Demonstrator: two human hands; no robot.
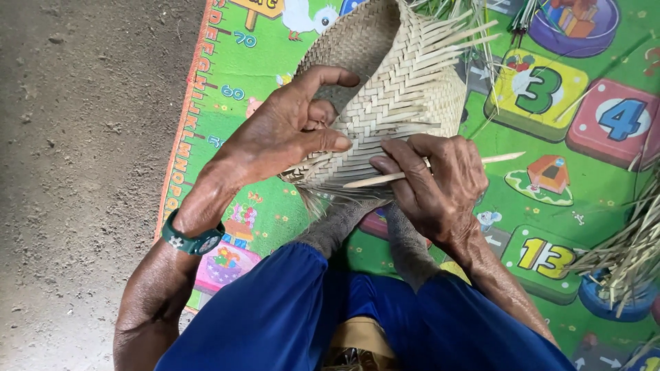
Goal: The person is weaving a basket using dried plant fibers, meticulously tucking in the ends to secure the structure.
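Resting against the knees over a play mat [227, 75], a woven basket [392, 75] is gripped at its lower edge by the left hand [282, 130], thumb and fingers pinched on the weave. A thin stick [385, 178] is clasped in the right hand [436, 182], its tip laid at the rim. Most of the body looks plaited; loose strip ends [460, 31] are left unwoven at the far side, so finishing seems to remain
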